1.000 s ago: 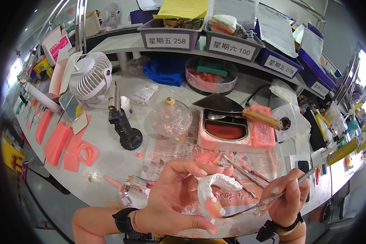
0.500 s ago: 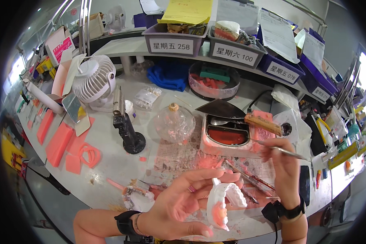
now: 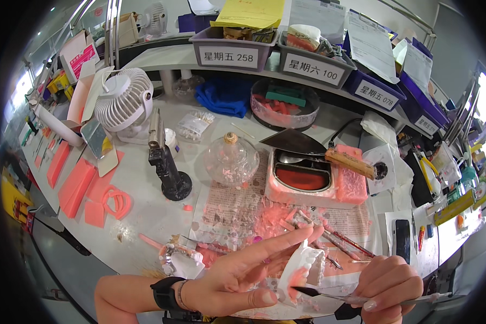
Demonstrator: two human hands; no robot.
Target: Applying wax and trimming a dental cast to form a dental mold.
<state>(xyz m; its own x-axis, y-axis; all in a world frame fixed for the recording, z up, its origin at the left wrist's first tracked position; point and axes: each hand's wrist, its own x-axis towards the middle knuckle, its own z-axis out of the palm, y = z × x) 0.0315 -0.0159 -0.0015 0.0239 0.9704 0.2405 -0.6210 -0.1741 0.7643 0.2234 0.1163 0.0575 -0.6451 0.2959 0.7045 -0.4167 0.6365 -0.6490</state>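
My left hand (image 3: pixel 235 281) holds a white plaster dental cast (image 3: pixel 291 264), a horseshoe-shaped tooth model with pink wax along its near side. Fingers reach behind the cast and the thumb lies at its near left. In a closed grip, my right hand (image 3: pixel 391 283) has a slim metal wax spatula (image 3: pixel 337 297). The spatula's dark tip lies against the pink wax on the cast, low on its right. Behind both hands stands a wax pot (image 3: pixel 272 196) with melted red wax. A trowel-like dark blade with a wooden handle (image 3: pixel 351 163) rests across the pot.
Waxy tools (image 3: pixel 340 237) lie on newspaper strewn with pink scraps. Left of it are another dental model (image 3: pixel 181 262), a black hand torch (image 3: pixel 170 167), pink wax sheets (image 3: pixel 76 186) and a white fan (image 3: pixel 124 100). A glass jar (image 3: pixel 231 162) stands mid-table; labelled trays (image 3: pixel 235 56) line the shelf behind.
My right hand has come down from beside the wax pot to the cast, bringing the spatula tip onto its wax. The cast has turned slightly in my left hand.
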